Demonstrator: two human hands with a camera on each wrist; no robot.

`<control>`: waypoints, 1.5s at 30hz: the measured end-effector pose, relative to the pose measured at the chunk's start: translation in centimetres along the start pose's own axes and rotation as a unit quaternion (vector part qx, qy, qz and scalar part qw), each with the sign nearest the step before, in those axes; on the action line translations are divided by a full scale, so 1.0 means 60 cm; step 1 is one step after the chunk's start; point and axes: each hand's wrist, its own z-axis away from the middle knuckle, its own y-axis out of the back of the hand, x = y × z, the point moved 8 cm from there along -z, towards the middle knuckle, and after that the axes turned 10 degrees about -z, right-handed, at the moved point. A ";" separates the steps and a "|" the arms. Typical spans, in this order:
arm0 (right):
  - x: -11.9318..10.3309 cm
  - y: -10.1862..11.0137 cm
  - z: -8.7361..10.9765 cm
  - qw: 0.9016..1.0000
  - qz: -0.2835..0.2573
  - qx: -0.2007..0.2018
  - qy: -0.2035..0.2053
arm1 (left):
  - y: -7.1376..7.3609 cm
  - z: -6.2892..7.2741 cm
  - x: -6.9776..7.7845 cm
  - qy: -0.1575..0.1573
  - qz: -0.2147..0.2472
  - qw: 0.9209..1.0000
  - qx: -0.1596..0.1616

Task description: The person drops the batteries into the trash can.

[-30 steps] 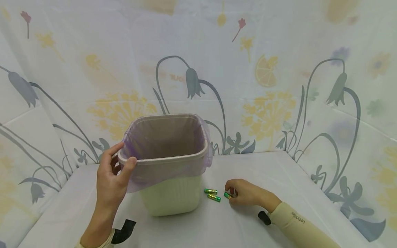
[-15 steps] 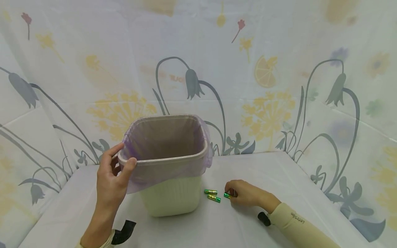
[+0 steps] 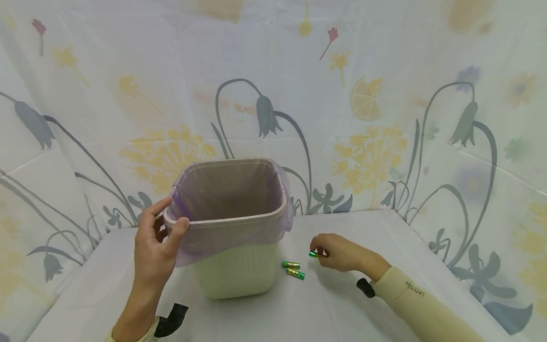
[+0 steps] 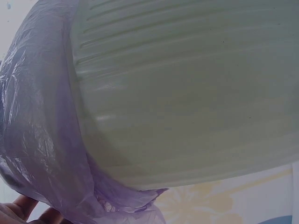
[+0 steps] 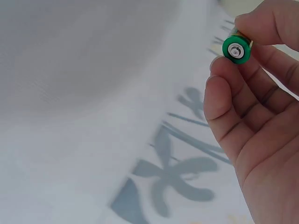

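A pale trash can (image 3: 239, 273) lined with a purple plastic bag (image 3: 231, 240) stands upright on the white table. My left hand (image 3: 155, 254) grips its near left rim, thumb outside over the bag's fold. In the left wrist view the bag (image 4: 42, 112) drapes over the can's ribbed wall (image 4: 187, 102), and only some fingertips show. My right hand (image 3: 342, 251) pinches a green and gold battery (image 3: 315, 254) above the table, right of the can. In the right wrist view this battery (image 5: 236, 49) sits between thumb and fingertips, its metal end facing the camera.
Two more batteries, one farther back (image 3: 291, 264) and one nearer (image 3: 295, 274), lie on the table between the can and my right hand. A white cloth with printed flowers (image 3: 265, 114) hangs behind and at both sides of the table (image 3: 295, 313).
My right hand has picked up the battery and risen from the table with it, moving slightly away from me. My left hand stays on the can's rim. The other two batteries have not moved.
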 end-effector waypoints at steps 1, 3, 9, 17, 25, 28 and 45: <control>-0.008 0.011 -0.003 1.000 0.004 0.003 0.007 | 0.000 0.000 0.000 0.001 0.001 1.000 0.000; -0.023 0.035 -0.010 1.000 0.014 0.010 0.019 | -0.001 0.000 -0.001 0.003 0.000 1.000 -0.002; -0.070 0.112 -0.038 0.998 0.039 0.033 0.039 | 0.000 -0.001 -0.001 0.003 -0.002 1.000 -0.002; -0.143 0.192 -0.076 0.991 0.084 0.057 0.084 | 0.000 -0.001 -0.001 0.002 0.000 1.000 0.001; -0.203 0.247 -0.104 0.987 0.104 0.066 0.106 | 0.001 -0.002 -0.002 0.004 -0.003 1.000 0.000; -0.226 0.262 -0.113 0.985 0.106 0.071 0.116 | 0.001 -0.002 -0.003 0.005 -0.007 1.000 -0.002; -0.314 0.270 -0.176 0.980 0.122 0.073 0.140 | 0.002 -0.002 -0.001 0.005 -0.010 1.000 -0.002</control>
